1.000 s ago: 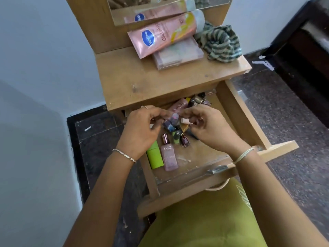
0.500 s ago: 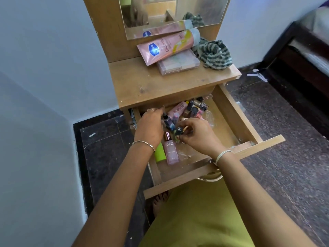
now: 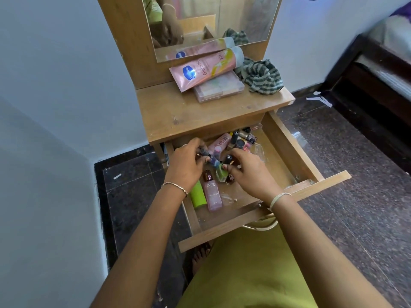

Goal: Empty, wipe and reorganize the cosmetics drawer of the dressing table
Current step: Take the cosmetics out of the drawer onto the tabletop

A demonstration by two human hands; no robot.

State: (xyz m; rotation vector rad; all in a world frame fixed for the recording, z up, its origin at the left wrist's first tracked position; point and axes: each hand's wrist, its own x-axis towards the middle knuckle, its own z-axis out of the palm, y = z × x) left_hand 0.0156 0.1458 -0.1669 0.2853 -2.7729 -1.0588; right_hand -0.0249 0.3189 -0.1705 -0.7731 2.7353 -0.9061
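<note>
The wooden drawer (image 3: pixel 262 227) stands pulled out over dark floor tiles. Inside, the left hand (image 3: pixel 186 165) curls around small bottles, and the right hand (image 3: pixel 246 174) pinches a dark-capped bottle (image 3: pixel 228 160). Farther back, a pink tube (image 3: pixel 206 68) and striped cloth (image 3: pixel 262 77) lie on the tabletop (image 3: pixel 178 112).

Left hand (image 3: pixel 186 164) covers whatever small bottles its fingers (image 3: pixel 201 150) curl around. Back of the drawer (image 3: pixel 287 150) sits under the table (image 3: pixel 189 112), so bottles there are half hidden. Pink bottle (image 3: pixel 213 193) small print is unreadable.
</note>
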